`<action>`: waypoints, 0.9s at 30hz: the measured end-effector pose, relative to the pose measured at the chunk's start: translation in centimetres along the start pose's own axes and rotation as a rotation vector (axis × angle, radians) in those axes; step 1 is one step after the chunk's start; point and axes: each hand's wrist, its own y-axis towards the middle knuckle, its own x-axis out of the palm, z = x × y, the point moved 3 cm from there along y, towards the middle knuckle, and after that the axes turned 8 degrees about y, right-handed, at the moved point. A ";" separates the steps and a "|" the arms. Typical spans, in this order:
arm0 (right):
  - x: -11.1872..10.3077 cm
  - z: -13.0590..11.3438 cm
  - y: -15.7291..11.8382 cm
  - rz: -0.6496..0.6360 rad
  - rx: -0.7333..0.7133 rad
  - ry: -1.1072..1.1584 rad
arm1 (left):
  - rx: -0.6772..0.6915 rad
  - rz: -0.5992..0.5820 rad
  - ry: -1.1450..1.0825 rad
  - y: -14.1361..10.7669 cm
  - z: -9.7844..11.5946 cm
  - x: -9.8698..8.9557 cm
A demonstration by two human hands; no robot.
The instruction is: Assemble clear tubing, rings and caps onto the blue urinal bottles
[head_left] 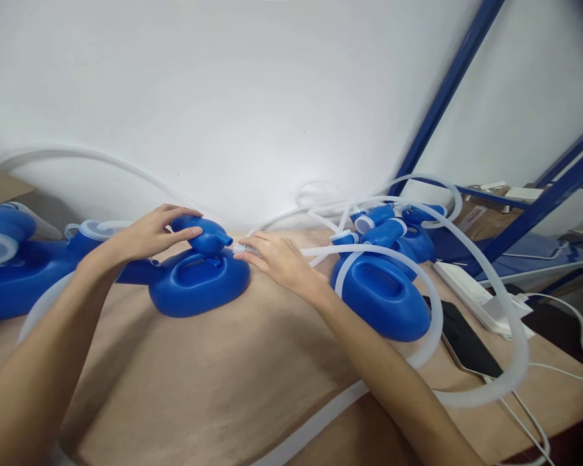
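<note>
My left hand [146,238] is closed around a rounded blue plastic funnel [208,238], whose narrow spout points right. Between the thumb and fingers of my right hand [280,260] is the end of a translucent white hose [315,251]. The hose tip is just short of the spout, with a small gap between them. Directly below the funnel lies a blue urinal bottle [199,298] with a built-in handle, its neck toward the left. Part of the funnel is hidden behind my left fingers.
More blue bottles [379,304] with white caps and looping hoses crowd the right, others [19,278] the left. A phone [466,340] and a white power strip [471,291] lie at the table's right edge. Behind stands a white wall [233,116]; a blue metal frame [447,97] rises at right.
</note>
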 end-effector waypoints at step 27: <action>2.3 0.4 3.0 0.088 -0.031 0.078 | 0.072 -0.031 -0.002 -0.4 0.8 -0.5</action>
